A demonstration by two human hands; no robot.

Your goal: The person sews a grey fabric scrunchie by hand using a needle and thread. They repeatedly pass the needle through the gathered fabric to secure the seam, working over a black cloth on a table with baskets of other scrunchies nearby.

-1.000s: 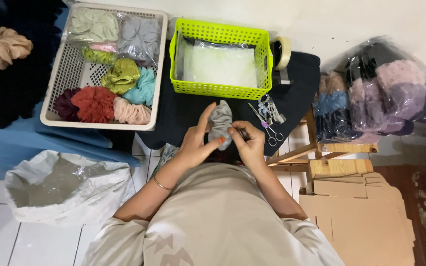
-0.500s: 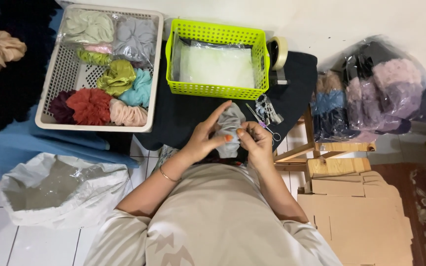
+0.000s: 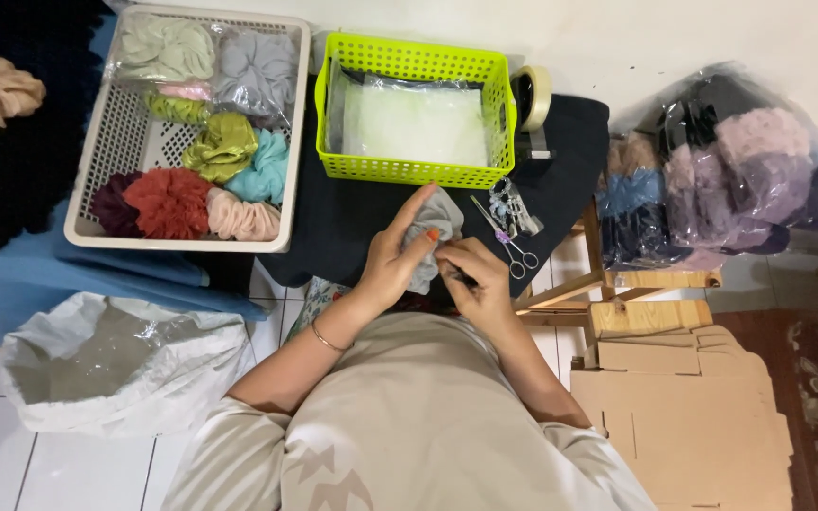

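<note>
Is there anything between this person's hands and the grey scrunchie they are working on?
Nothing visible does. The left hand and the right hand both hold the grey scrunchie directly, above the black cloth. The small scissors lie just to the right, apart from the hands.

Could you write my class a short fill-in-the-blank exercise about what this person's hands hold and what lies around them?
1. Both the left hand and the right hand hold a scrunchie of ____ colour.
2. The basket beyond the hands is bright ____.
3. The small scissors lie to the ____ of the hands.
4. The red scrunchie lies in the ____ tray.

Missing words: grey; green; right; white
</note>
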